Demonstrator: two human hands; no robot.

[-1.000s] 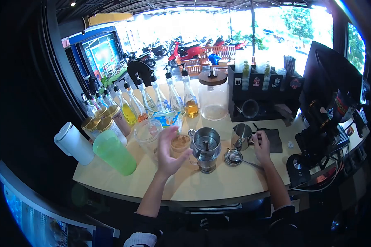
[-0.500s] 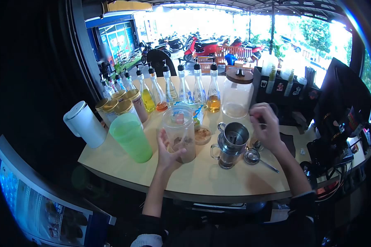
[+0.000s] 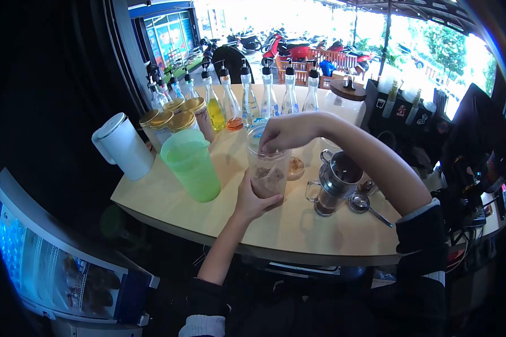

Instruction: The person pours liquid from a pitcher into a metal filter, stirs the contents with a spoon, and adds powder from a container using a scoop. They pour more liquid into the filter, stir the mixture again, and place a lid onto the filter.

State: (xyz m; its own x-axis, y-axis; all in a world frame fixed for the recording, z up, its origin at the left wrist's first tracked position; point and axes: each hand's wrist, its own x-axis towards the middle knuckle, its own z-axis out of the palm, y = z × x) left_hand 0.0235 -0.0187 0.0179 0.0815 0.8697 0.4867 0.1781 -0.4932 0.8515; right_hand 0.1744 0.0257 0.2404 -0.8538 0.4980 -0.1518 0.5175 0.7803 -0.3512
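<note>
A clear plastic jar (image 3: 270, 160) with brownish contents in its lower part stands on the counter. My left hand (image 3: 253, 195) is wrapped around its lower side. My right hand (image 3: 289, 133) bends down into the jar's mouth, its fingers closed; what they hold, if anything, is hidden. Behind the jar lies a round, tan-coloured lid or dish (image 3: 295, 167), partly covered. Under my right forearm a metal drip coffee filter (image 3: 333, 182) sits on a glass mug (image 3: 325, 206). Beside it rests a long-handled metal strainer or scoop (image 3: 358, 202).
A green pitcher (image 3: 191, 168) and a white lidded pitcher (image 3: 126, 149) stand left on the wooden counter (image 3: 230, 222). Gold-lidded jars (image 3: 183, 121) and several pump bottles (image 3: 244, 104) line the back. A wooden-lidded glass jar (image 3: 347, 104) and a black cup holder (image 3: 396, 109) stand at right.
My right hand has moved left from above the coffee filter to the jar's mouth, its fingers now inside. My left hand keeps holding the jar. The view has shifted slightly.
</note>
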